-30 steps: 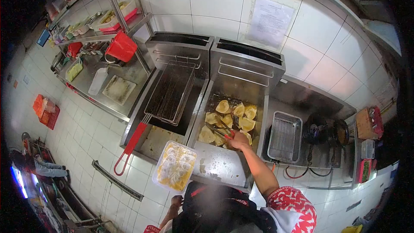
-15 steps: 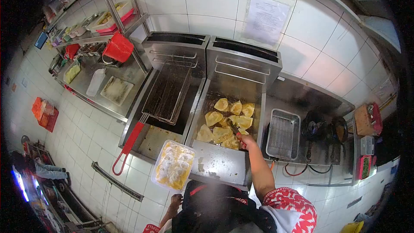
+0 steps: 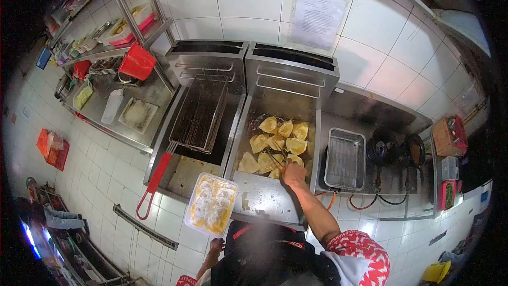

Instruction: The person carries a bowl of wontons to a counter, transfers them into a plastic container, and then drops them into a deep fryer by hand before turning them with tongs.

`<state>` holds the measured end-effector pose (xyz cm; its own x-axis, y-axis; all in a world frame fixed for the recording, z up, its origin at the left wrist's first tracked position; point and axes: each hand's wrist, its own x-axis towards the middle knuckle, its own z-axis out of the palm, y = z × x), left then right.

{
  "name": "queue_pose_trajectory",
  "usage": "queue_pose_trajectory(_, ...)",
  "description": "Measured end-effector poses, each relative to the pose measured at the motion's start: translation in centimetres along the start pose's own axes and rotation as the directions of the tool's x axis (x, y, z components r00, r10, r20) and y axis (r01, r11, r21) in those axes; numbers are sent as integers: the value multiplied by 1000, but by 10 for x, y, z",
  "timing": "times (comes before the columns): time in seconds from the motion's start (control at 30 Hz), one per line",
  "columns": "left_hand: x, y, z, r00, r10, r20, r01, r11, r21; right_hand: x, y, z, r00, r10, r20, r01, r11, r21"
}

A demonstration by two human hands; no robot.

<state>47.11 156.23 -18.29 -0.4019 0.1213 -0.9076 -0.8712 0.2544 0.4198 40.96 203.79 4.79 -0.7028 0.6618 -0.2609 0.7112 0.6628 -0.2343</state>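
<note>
Several yellow folded dough pieces [image 3: 259, 143] float in the oil of the right fryer [image 3: 237, 140]. My right hand [image 3: 294, 173] is closed round tongs [image 3: 279, 153] whose tips are among the pieces near the fryer's front. At the lower left of the fryers, a white plastic tub [image 3: 211, 204] holds flour-dusted yellow pieces. Just below the tub is my left hand [image 3: 216, 244], with its fingers curled; what it holds, if anything, is too small to make out.
A wire basket [image 3: 203, 114] with a red handle [image 3: 157, 180] lies over the left fryer. To the right stand a metal tray with a rack [image 3: 345, 160] and black pans [image 3: 381, 148]. A steel shelf [image 3: 143, 85] with a red pot [image 3: 137, 62] is at left.
My right hand has moved slightly left and down with the tongs, whose tips now lie lower among the pieces. The whole view has shifted a little.
</note>
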Motion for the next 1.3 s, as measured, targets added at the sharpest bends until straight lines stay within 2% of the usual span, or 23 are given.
queue_pose_trajectory(0.03,0,1,0,1000,-8,-7,8,1000,-9,3,0,2,1000,1,-3,-1,1000,3)
queue_pose_trajectory(0.1,1,2,0,999,-32,-27,31,999,-39,11,0,11,984,-16,175,10,999,32)
queue_pose_trajectory(0.13,1,5,0,998,-47,-37,45,997,-55,14,-2,12,985,-14,171,8,999,36)
queue_pose_trajectory(0.2,1,7,1,997,-47,-54,45,998,-42,21,-10,16,969,6,246,-49,984,170)
queue_pose_trajectory(0.23,-1,8,1,998,-7,-57,9,999,31,24,-14,16,970,9,243,-52,984,173)
queue_pose_trajectory(0.3,-4,10,2,993,108,-55,-92,966,243,31,-19,16,935,10,354,-72,984,163)
queue_pose_trajectory(0.37,-1,4,1,984,175,-35,-149,914,377,32,-17,25,952,1,305,-64,979,196)
queue_pose_trajectory(0.47,5,1,-9,1000,-21,-12,22,996,91,30,-6,41,974,0,226,-59,965,256)
queue_pose_trajectory(0.5,6,0,-9,1000,-26,-11,27,997,79,29,2,51,959,12,285,-169,828,534)
queue_pose_trajectory(0.53,6,0,-9,1000,-28,-10,29,997,72,26,7,50,941,5,339,-273,602,750)
queue_pose_trajectory(0.57,6,0,-9,1000,-29,-8,30,997,71,21,16,49,836,-60,546,-533,149,833)
queue_pose_trajectory(0.6,7,-1,-10,1000,-29,-5,29,997,78,17,18,50,835,-54,547,-536,143,832)
queue_pose_trajectory(0.67,8,0,-9,1000,-28,1,28,996,84,12,24,59,740,-49,671,-646,-330,688)
queue_pose_trajectory(0.7,8,0,-10,1000,-28,4,28,996,89,12,28,63,741,-79,667,-635,-405,658)
queue_pose_trajectory(0.83,11,3,-9,1000,-22,11,21,994,103,15,30,63,714,-142,686,-647,-509,568)
queue_pose_trajectory(0.9,12,4,-9,1000,-17,13,15,994,108,22,27,71,749,-92,657,-589,-547,595)
queue_pose_trajectory(1.0,12,7,-10,1000,-13,10,12,994,107,33,21,73,726,-32,687,-558,-611,561)
queue_pose_trajectory(1.3,13,4,-13,1000,-7,4,6,993,114,36,26,75,767,-36,640,-466,-717,518)
